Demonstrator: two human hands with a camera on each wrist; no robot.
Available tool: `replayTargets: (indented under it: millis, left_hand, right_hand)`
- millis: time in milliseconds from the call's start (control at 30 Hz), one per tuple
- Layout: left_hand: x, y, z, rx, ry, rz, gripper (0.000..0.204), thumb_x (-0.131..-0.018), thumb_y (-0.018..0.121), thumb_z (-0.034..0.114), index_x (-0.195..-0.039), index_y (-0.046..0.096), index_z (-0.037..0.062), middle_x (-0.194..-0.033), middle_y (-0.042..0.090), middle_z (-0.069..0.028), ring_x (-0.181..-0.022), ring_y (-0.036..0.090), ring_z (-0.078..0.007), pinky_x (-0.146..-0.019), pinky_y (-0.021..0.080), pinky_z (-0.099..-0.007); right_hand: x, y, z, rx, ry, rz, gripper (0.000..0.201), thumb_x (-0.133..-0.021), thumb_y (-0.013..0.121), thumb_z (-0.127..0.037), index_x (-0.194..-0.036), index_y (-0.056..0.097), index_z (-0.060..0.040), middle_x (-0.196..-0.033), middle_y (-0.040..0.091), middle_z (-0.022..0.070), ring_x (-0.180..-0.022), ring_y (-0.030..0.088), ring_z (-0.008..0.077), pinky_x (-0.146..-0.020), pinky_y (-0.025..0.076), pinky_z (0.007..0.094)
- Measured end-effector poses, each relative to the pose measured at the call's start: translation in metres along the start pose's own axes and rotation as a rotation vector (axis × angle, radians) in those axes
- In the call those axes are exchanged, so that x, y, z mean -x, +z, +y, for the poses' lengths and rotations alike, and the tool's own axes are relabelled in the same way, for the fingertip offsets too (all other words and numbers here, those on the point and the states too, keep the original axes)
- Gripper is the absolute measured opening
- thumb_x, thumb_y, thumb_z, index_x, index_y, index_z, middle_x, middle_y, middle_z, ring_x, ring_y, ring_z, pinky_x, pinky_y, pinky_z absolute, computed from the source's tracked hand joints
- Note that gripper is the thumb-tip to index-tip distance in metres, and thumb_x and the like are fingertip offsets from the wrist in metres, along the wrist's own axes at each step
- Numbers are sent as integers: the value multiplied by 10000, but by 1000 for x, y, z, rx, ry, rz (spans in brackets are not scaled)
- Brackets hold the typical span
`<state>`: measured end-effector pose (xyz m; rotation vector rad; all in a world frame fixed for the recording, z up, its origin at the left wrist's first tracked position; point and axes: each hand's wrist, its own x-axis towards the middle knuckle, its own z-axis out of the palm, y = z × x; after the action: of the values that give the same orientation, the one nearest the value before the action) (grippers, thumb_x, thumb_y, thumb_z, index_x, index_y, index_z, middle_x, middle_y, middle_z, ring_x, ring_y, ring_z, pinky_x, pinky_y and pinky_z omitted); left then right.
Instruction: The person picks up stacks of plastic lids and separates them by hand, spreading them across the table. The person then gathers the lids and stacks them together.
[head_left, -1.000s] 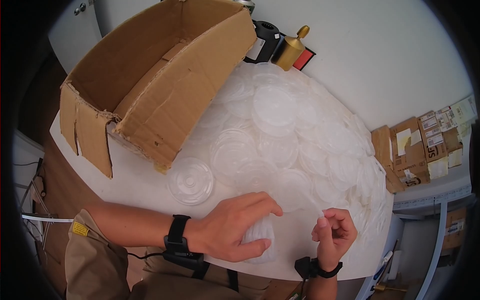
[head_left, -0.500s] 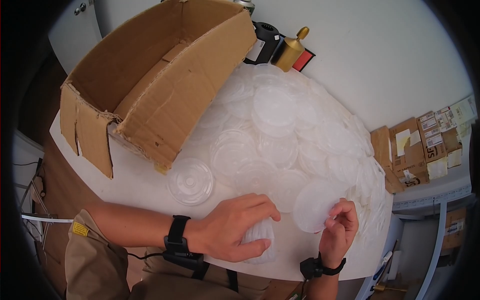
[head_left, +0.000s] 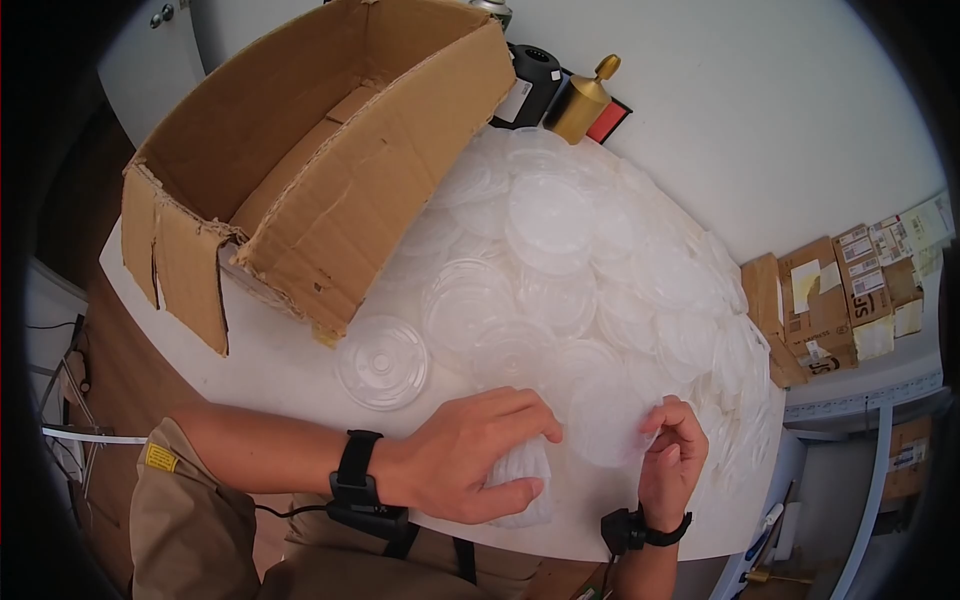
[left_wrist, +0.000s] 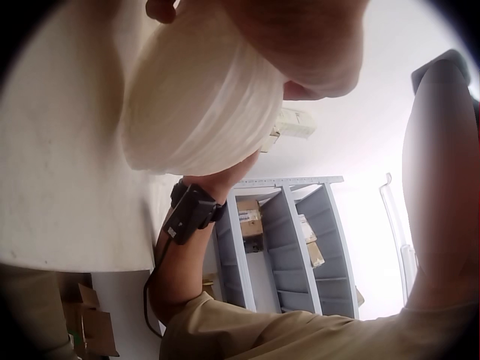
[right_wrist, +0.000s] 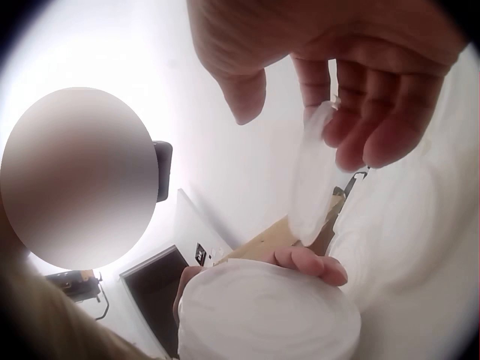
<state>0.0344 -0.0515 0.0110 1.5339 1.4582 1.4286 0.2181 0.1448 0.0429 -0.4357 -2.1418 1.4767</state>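
Observation:
A stack of round translucent plastic lids (head_left: 523, 488) stands on its edge at the table's front, and my left hand (head_left: 462, 455) grips it with thumb and fingers on either side. In the left wrist view the stack (left_wrist: 199, 97) shows its layered rims. My right hand (head_left: 672, 460), to the right of the stack, holds a single plastic lid (head_left: 604, 425) by its edge. The right wrist view has that lid (right_wrist: 311, 180) between the fingers, the thumb standing apart from it, above the flat face of the stack (right_wrist: 270, 315).
A large heap of loose lids (head_left: 550, 225) covers the middle and right of the table (head_left: 270, 370). One lid (head_left: 382, 363) lies apart on the left. An open cardboard box (head_left: 330, 200) takes up the back left, with a gold canister (head_left: 577, 105) beyond it. Parcels (head_left: 820, 300) stand at right.
My right hand has lifted a lid up from beside the heap, turned its face into view and brought it left toward the stack. The left hand and stack stay almost still.

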Motion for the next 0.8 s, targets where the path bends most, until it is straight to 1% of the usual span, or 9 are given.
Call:
replayTargets:
  millis: [67,100,167,200,267,333,400,433,800]
  left_hand:
    - [0,-1,0,-2,0,-3,444,-761,685,155,-1162,586,-8,-1142,601,-178,-1041,594,-370,-900,495,-392]
    - [-1,-1,1,-2,-5,-7,441,-761,685,155,-1159,586,-8,-1140,601,-178,-1039,593,-369,-897,495,-394]
    - [-1,-1,1,-2,-10,-13,438,-761,685,154,-1155,586,-8,-1138,601,-178,-1037,593,-369,-894,495,-396]
    - [-1,0,1,-5,-6,-9,436,-761,684,154,-1154,586,-9,-1137,601,-178,-1034,592,-368,-891,496,-396]
    - [0,0,0,-7,-2,-4,434,-762,684,153,-1152,586,-9,-1137,600,-179,-1032,592,-367,-888,496,-396]
    - [0,0,1,-6,2,2,436,-769,689,157,-1157,586,-11,-1133,602,-179,-1027,593,-366,-880,497,-396]
    - [0,0,0,-6,4,6,435,-775,692,161,-1160,586,-11,-1132,604,-179,-1023,594,-366,-877,498,-396]
    - [1,0,0,-5,4,9,435,-781,694,165,-1164,586,-12,-1130,605,-179,-1020,595,-367,-873,499,-396]
    - [-2,2,-2,-15,19,35,439,-808,707,172,-1187,579,-9,-1111,614,-180,-995,603,-372,-851,501,-400]
  right_hand:
    - [-8,29,-25,-222,66,130,494,-945,692,-425,-1149,671,25,-982,697,141,-839,660,183,-709,519,276]
    - [-8,27,-25,-222,65,130,494,-945,692,-425,-1149,671,25,-982,697,141,-839,660,183,-709,519,276]
    - [-6,19,-22,-200,147,-30,562,-913,734,-325,-1337,611,24,-1119,720,188,-949,712,226,-754,576,302]
    - [-5,14,-17,-200,148,-29,562,-913,734,-325,-1337,611,24,-1119,720,188,-949,712,226,-754,576,302]
    - [-5,6,-7,-29,119,-308,511,-871,759,-230,-1303,635,12,-1089,727,142,-899,709,198,-731,567,292]
    - [-2,8,-5,-26,122,-311,441,-809,807,-173,-1197,683,-5,-964,728,98,-808,700,173,-694,555,281]
    - [-3,6,-5,71,-4,-520,317,-782,837,-163,-1034,704,-27,-808,680,68,-703,665,164,-650,531,277]
    - [-3,13,-9,66,-13,-528,257,-766,850,-154,-922,681,-42,-727,629,49,-632,626,171,-601,501,284]
    - [-2,20,-13,-85,-95,-584,160,-785,814,-112,-840,676,-52,-724,649,42,-605,627,180,-551,474,293]
